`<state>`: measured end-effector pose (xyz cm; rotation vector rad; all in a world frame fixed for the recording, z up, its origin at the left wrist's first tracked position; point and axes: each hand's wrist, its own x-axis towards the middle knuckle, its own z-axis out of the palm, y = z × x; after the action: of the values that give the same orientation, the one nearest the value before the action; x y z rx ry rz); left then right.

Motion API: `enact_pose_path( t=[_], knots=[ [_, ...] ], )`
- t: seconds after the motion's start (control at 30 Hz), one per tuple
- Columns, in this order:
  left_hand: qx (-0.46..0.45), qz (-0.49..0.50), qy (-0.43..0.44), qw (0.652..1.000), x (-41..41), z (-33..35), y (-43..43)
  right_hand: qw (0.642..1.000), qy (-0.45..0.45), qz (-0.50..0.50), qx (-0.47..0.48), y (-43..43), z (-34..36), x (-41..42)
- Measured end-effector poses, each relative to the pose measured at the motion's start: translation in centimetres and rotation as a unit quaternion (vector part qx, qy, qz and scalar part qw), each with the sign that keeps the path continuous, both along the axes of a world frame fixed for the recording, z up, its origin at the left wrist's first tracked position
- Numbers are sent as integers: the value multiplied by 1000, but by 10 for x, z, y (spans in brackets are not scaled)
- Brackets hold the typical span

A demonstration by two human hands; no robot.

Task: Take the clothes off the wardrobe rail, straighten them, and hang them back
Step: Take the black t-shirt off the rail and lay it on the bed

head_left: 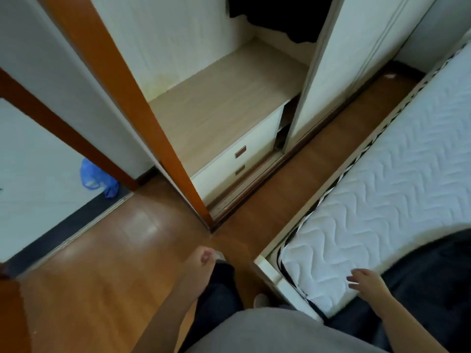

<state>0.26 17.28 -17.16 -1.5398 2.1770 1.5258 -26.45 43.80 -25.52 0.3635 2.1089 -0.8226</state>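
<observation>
On my remote feed, even, dim indoor light throws a pale glare on the floor point(142, 226), the top of the wardrobe point(229, 98) sinks into black, the left hand point(204, 256) blurs, and straight lines bow at the edges.

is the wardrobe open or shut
Open: the white sliding door sits to the right, leaving the shelf, drawers and dark clothes in view.

Wardrobe shelf point(224, 98) lies open between brown post point(132, 98) and sliding door point(339, 72), dark clothes point(280, 14) probably overhanging.
</observation>
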Motion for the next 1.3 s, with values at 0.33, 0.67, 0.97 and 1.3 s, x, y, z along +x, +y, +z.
enact_pose_path(
  t=[0.33,0.67,0.97,1.3],
  knots=[
    [-37,-156,12,987,-81,15,-152,997,27,-61,-26,-119,16,-8],
    [-26,-104,156,982,-203,64,-197,967,192,44,-161,-247,101,-115],
    [-162,90,324,928,-340,136,-302,854,353,252,-289,-389,234,-308],
    [-267,98,410,867,-470,248,-370,689,467,379,-404,-504,411,-428]
  ],
)
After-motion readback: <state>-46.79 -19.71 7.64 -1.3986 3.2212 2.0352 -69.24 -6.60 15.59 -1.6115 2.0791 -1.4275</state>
